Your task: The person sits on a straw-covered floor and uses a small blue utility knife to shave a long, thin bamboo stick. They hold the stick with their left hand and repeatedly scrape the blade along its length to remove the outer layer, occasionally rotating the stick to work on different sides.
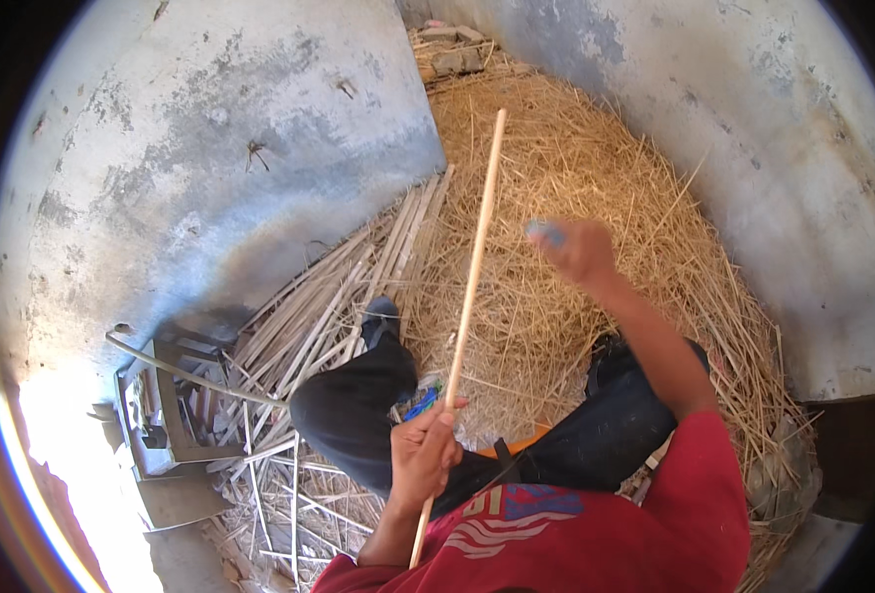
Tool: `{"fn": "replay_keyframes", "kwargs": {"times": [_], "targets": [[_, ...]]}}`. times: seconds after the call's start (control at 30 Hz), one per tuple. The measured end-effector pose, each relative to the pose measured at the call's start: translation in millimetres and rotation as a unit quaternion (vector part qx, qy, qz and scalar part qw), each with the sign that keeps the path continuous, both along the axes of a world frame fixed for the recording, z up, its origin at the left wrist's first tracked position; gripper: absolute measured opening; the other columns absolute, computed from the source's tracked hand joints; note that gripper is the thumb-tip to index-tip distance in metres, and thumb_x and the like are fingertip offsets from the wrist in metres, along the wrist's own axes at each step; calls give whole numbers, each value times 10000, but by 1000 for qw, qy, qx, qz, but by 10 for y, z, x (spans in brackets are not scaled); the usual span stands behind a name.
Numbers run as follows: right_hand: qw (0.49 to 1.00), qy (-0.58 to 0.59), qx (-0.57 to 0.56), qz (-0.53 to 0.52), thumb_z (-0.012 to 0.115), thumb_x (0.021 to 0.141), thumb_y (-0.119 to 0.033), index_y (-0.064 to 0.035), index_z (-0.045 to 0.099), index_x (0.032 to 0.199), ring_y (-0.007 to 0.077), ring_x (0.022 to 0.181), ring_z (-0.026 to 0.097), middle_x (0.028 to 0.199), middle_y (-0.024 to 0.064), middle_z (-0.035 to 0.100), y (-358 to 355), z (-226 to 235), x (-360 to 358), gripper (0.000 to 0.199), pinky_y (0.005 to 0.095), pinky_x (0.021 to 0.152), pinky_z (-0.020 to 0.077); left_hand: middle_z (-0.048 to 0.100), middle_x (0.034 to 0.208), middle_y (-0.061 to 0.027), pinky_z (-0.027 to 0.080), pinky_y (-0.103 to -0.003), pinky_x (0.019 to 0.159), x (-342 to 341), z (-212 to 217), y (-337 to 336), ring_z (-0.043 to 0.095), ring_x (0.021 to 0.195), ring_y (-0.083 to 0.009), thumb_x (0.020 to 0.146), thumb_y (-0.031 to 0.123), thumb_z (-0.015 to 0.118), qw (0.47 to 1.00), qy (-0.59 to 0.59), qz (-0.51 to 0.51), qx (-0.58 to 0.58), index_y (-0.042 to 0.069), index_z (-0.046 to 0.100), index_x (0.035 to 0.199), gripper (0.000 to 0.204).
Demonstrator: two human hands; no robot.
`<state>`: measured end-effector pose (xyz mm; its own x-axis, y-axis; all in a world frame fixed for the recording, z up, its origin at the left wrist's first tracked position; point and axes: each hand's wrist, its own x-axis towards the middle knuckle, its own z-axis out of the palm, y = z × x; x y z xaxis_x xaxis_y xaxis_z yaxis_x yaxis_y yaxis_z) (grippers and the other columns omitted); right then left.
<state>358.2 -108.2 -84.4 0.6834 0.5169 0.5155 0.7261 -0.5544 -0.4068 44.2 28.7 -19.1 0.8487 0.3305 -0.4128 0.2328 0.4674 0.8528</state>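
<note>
A long, straight, pale wooden stick point(477, 247) slants up and away from my lap. My left hand point(425, 452) is closed round its lower part, and the near end passes down along my forearm by the red shirt. Off to the right of the stick, apart from it, my right hand point(586, 253) is raised and blurred. A small grey-blue object point(546, 233) sticks out of its closed fingers toward the stick; its kind is too smeared to make out. Something blue point(423, 403) lies between my legs, partly hidden by my left hand.
Loose straw-like shavings point(556, 148) heap over the floor ahead and to the right. Many pale slats point(398, 237) lie to the left, beside a wooden frame point(156, 415) with a curved rod point(190, 374). Stained walls point(230, 119) stand close on both sides. My bent legs point(353, 400) flank the stick.
</note>
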Motion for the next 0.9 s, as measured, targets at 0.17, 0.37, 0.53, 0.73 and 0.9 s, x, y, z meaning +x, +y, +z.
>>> {"fn": "replay_keyframes", "kwargs": {"times": [0.17,0.37,0.53,0.73,0.9], "targets": [[973,-28,-13,229,571,733,-737,-129,483,557,215,403,488,462,36,447,72,253,-1055,640,340,408,381,376,481,44,276,-196,391,155,42,27,325,388,-26,999,155,476,1000,-29,1,-1,-62,568,1196,307],[982,-41,-2,185,579,710,-750,-134,489,552,204,410,508,468,25,451,99,213,-966,642,334,415,386,389,488,48,268,-189,390,135,-35,-88,330,396,-17,992,153,493,1000,-23,-15,-11,-40,578,1203,298],[996,56,-70,11,585,718,-742,-139,538,567,198,404,525,471,38,487,23,219,-393,623,342,393,381,398,503,48,272,-205,395,71,-64,-138,317,385,-21,983,121,496,996,-2,-48,81,-58,591,1173,278],[977,-70,-43,198,631,627,-776,-126,492,537,201,388,496,455,18,463,86,226,-966,671,330,386,372,414,494,54,266,-184,389,107,-41,-54,345,395,-5,993,166,493,995,-7,-39,93,-17,591,1209,300],[971,-136,16,198,603,616,-810,-141,436,510,202,372,445,441,12,413,187,173,-829,698,331,376,330,402,505,65,260,-186,391,107,-73,-48,335,404,-2,997,185,493,995,-10,-32,95,-18,578,1221,315]]}}
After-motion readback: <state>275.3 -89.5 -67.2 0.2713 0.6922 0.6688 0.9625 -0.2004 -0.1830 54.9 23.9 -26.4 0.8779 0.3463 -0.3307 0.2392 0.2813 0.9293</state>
